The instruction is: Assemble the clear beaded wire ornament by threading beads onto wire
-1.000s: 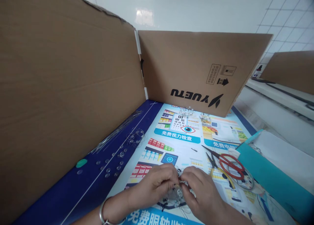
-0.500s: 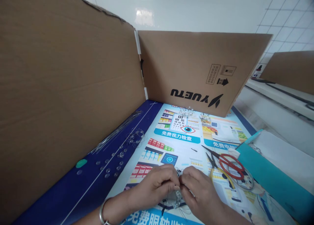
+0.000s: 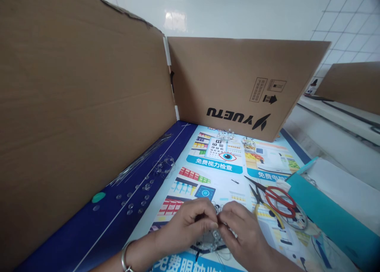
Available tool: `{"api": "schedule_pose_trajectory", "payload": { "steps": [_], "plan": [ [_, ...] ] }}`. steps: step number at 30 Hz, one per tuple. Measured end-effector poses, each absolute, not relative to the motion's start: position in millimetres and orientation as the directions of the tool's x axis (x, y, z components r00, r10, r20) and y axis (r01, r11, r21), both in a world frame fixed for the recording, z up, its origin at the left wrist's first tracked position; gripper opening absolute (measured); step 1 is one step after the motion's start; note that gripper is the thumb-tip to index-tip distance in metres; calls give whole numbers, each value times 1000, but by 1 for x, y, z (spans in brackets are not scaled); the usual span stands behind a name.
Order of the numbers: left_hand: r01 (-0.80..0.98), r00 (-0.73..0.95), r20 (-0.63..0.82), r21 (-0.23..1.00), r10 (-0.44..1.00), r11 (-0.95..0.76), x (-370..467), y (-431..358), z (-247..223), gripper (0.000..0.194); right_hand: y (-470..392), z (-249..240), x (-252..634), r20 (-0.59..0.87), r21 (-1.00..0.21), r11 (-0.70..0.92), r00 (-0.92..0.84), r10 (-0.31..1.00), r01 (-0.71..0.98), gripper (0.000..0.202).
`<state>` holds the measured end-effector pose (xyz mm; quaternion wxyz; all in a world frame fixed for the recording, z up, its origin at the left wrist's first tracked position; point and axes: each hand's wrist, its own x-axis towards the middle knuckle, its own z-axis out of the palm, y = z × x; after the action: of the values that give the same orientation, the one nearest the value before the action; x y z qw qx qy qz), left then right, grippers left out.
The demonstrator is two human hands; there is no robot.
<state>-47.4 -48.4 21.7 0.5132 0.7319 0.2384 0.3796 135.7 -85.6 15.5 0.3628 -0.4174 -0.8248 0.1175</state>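
Observation:
Low in the middle of the head view, my left hand and my right hand meet fingertip to fingertip, both pinching closed. Between and beneath them lies a clear beaded wire piece, with thin wire ends sticking out above and below. The exact spot the fingers grip is hidden by the fingers. To the right of my right hand lie red-handled scissors and yellow-handled pliers, overlapping. Loose clear beads are scattered on the blue strip to the left, near a beaded wire loop.
Straight thin wires lie along the left cardboard panel. A green disc is near them. Another cardboard panel stands at the back, with beaded clusters at its foot. A teal box stands at right.
Almost nothing differs. The beaded piece shifts slightly under the fingers, and my hands stay pinched together in the same place.

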Motion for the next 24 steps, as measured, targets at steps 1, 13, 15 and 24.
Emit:
{"api": "schedule_pose_trajectory", "payload": {
  "steps": [1, 13, 15, 24],
  "plan": [
    [-44, 592, 295, 941, 750, -336, -47, -49, 21, 12, -85, 16, 136, 501, -500, 624, -387, 774, 601, 10],
    [-128, 469, 124, 989, 874, -72, -39, -58, 11, 12, -84, 11, 134, 500, -632, 590, -317, 806, 503, 13],
    [-157, 448, 97, 987, 889, -28, -38, -60, 10, 13, -83, 12, 134, 473, -692, 560, -299, 828, 455, 13],
    [-210, 377, 8, 975, 926, 77, -34, -60, 10, 17, -82, 19, 131, 307, -844, 360, -192, 932, 398, 12]
  ]
}}
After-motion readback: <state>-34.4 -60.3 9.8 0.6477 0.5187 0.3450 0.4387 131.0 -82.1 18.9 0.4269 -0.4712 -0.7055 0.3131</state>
